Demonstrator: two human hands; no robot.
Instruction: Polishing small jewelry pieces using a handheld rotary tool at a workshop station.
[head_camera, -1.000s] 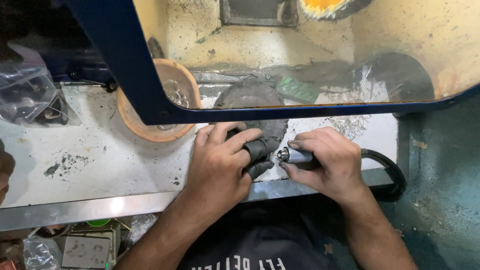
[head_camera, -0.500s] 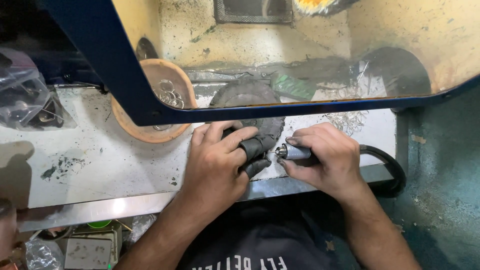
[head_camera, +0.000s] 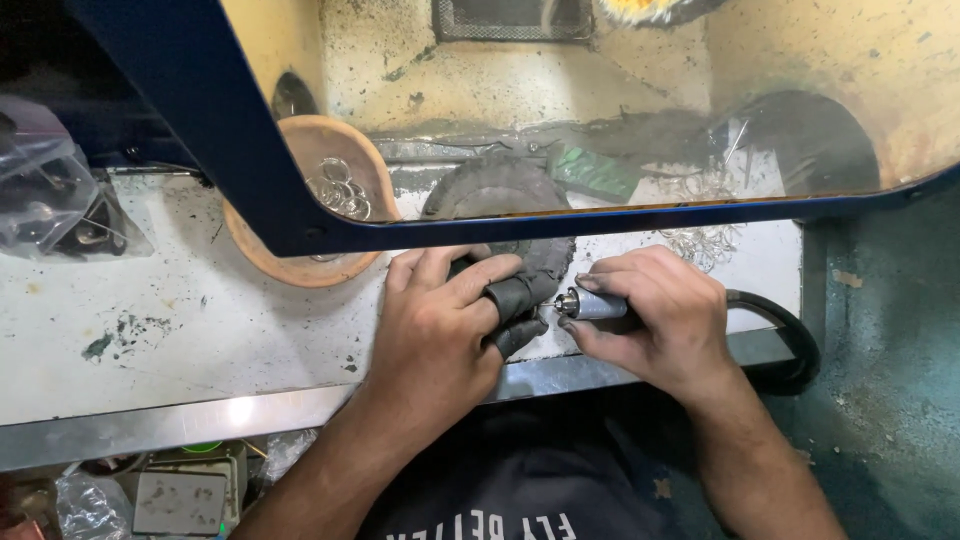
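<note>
Now right hand (head_camera: 660, 320) clasps rotary handpiece (head_camera: 592, 304); tip beside left hand (head_camera: 440, 330) pinching tiny hidden piece.

clear bag (head_camera: 50, 195): crumpled see-through plastic at the bench's (head_camera: 150, 330) far left edge, dark and pale small parts showing through it
second bag (head_camera: 85, 505): clear wrinkled plastic below the bench's front edge, at the bottom left corner of the view
grey box (head_camera: 180, 500): flat, rectangular, grey-faced package just right of the second bag, under the bench's front rail; something green touches its top edge
green packet (head_camera: 595, 172): flat dark green piece with a pale mark, lying tilted at the bench's back edge, seen through the blue-framed clear shield
signs, screens: none to be seen
</note>
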